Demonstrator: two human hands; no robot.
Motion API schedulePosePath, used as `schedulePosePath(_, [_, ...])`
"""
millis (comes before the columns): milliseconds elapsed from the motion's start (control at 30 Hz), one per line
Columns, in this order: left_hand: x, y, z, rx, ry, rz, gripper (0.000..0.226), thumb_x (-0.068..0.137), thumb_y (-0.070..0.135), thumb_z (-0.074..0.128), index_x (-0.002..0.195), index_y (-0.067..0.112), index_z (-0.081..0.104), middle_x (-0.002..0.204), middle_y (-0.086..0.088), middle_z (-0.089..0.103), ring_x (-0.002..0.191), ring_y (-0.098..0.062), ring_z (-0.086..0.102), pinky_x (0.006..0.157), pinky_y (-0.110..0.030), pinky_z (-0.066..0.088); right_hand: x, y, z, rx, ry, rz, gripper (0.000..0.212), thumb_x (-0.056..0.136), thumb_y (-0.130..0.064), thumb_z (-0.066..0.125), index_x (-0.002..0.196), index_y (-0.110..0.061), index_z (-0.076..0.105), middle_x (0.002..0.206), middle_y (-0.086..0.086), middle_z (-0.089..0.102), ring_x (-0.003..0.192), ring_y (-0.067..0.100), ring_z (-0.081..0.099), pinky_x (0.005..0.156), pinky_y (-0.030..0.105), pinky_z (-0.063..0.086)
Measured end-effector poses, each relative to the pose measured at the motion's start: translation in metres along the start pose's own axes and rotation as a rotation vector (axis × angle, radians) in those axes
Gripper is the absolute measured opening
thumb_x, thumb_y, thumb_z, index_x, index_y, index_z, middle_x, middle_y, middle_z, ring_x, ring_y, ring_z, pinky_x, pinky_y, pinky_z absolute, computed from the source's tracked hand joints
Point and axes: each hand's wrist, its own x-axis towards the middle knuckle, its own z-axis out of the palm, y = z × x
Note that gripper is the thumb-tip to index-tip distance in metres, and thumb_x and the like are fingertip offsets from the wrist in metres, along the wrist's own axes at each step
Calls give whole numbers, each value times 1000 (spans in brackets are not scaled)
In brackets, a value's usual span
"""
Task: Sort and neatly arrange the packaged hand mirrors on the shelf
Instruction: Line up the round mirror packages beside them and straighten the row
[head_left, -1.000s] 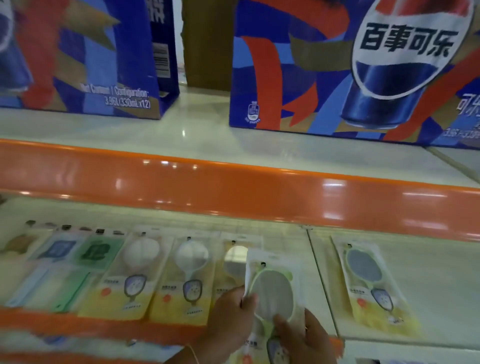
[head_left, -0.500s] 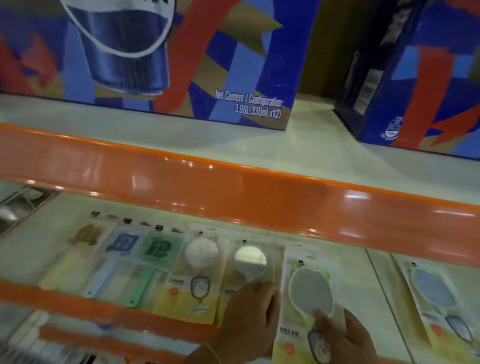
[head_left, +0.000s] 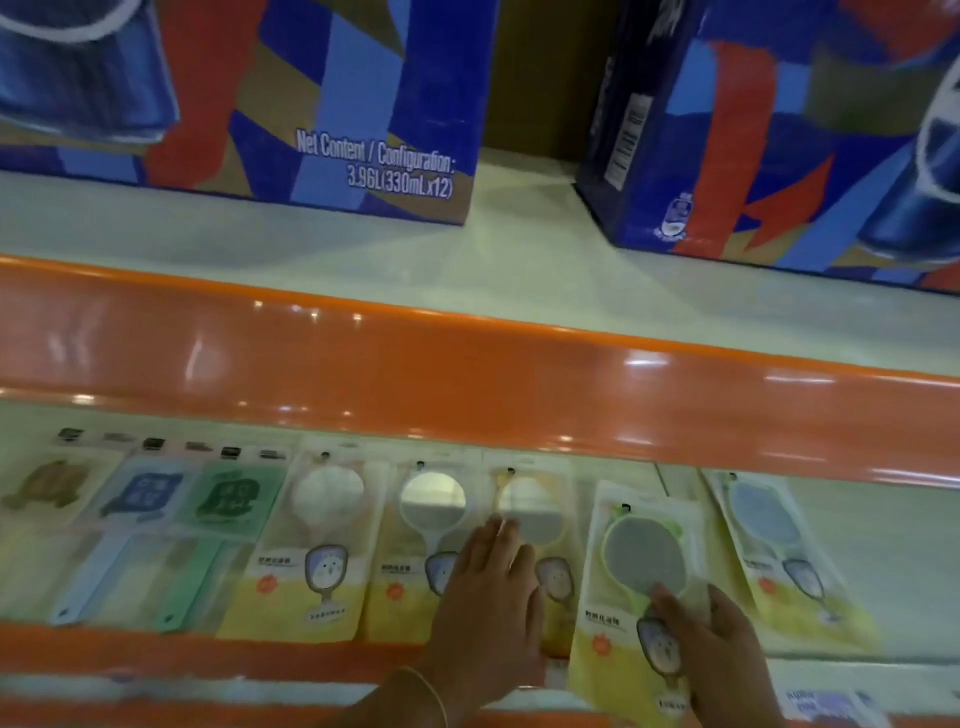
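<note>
Nearest the viewer, the right hand (head_left: 711, 639) rests its fingers on a green-rimmed hand mirror in a clear and yellow packet (head_left: 636, 582); whether they grip it I cannot tell. The packet's long axis runs front to back, slightly tilted. Just left, the left hand (head_left: 491, 592) lies flat, fingers straight, on the neighbouring pale-rimmed mirror packet (head_left: 535, 512) in the row. Farther right lies a blue-rimmed mirror packet (head_left: 769, 540).

The pale lower shelf (head_left: 857, 545) with an orange front lip (head_left: 130, 647) carries a row of packaged hand mirrors (head_left: 317, 540) lying flat, side by side. The upper shelf (head_left: 519, 270), edged by an orange rail (head_left: 467, 374), holds two blue drink cartons (head_left: 337, 104), apart.
</note>
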Motion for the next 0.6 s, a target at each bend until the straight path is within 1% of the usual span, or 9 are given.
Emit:
schedulePosePath(100, [4,10,12,52,-49,20,46,93,44,40,121,17,63,141,-7,51,133,-28,44,108,-41,34,23,3,-12,-49,-34,-47,11,84,-21,72,80,-12,68,72,9,72,77,31,67,71,44,54])
schedulePosePath(167, [4,16,18,75,-91,24,51,93,49,38,127,17,60,143,-7,48,135,-28,42,108,-45,36,36,3,-14,-119,-67,-91,14,86,-23,69,83,-11,63,77,9,70,76,26,66,73,44,54])
schedulePosePath(233, [3,19,20,97,-127,21,55,93,52,38,133,18,55,145,-6,47,135,-29,42,105,-47,40,48,3,-12,-189,-83,-118,16,87,-24,67,84,-10,59,77,9,66,71,21,61,69,37,51])
schedulePosePath(300, [2,19,21,127,-140,22,57,94,55,36,137,20,51,146,-5,46,136,-29,41,106,-48,40,58,1,-6,-321,-74,-151,23,88,-31,65,95,-9,59,80,7,67,71,19,60,62,31,46])
schedulePosePath(333, [2,19,21,145,-138,23,57,95,55,33,137,21,51,146,-4,46,136,-29,40,106,-49,39,63,-1,-3,-381,-69,-162,31,87,-36,64,105,-11,59,88,6,69,76,21,62,62,29,45])
schedulePosePath(400, [2,18,23,176,-145,24,57,96,55,26,136,23,52,146,-3,46,137,-28,39,110,-48,35,70,-2,2,-460,-70,-188,53,87,-42,63,130,-15,50,108,9,68,94,27,64,73,30,48])
schedulePosePath(433, [2,18,24,187,-151,27,57,97,54,24,136,24,51,147,-3,45,138,-28,37,114,-48,31,73,-1,4,-507,-66,-228,60,87,-42,62,137,-15,44,115,12,65,100,30,62,80,33,50])
schedulePosePath(533, [1,18,28,201,-142,32,54,97,52,25,138,25,48,151,-2,39,142,-26,29,116,-49,19,73,7,10,-727,-3,-433,62,87,-44,58,142,-19,41,135,15,52,118,34,50,98,41,42])
schedulePosePath(600, [1,19,27,207,-139,32,53,96,51,29,137,24,49,149,-3,41,142,-26,30,114,-50,21,66,11,13,-833,-68,-492,60,89,-53,50,144,-31,37,153,9,30,135,33,31,108,44,31])
